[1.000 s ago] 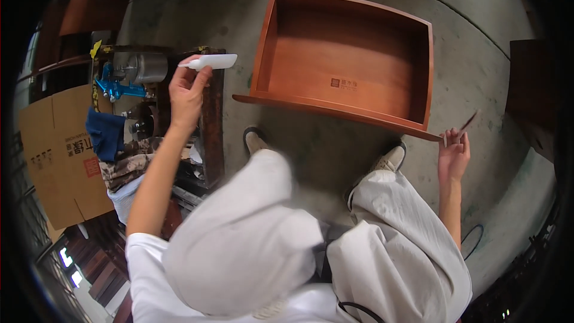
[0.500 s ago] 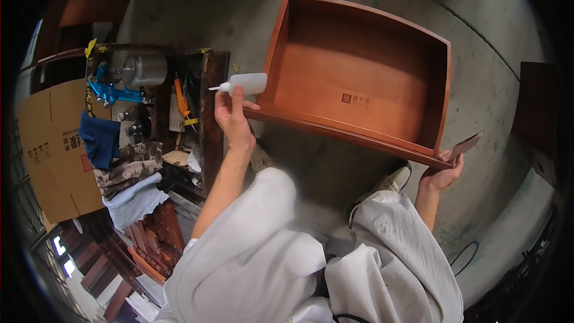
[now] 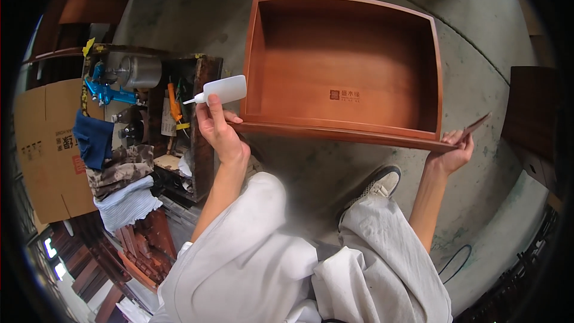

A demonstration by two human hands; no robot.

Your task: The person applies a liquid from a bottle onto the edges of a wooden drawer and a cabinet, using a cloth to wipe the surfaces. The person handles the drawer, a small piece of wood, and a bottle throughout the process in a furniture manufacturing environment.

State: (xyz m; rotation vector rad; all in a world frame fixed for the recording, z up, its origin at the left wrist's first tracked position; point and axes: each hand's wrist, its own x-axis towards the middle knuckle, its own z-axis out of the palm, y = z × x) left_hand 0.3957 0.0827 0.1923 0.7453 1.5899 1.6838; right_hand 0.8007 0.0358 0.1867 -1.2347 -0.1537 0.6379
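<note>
Now left hand [image 3: 220,134] gripping white glue bottle [image 3: 222,91], swung over from tool crate [image 3: 200,119] to drawer's [image 3: 344,66] front left corner, nozzle pointing away. Right hand [image 3: 453,154] pinching thin wood strip [image 3: 475,127] against drawer's right front edge, moved in closer. Gluing spot looks within reach.

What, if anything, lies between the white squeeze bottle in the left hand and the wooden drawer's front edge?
Nothing visible. The white squeeze bottle, held in the left hand, sits just beside the wooden drawer's left corner, nozzle pointing away.
</note>
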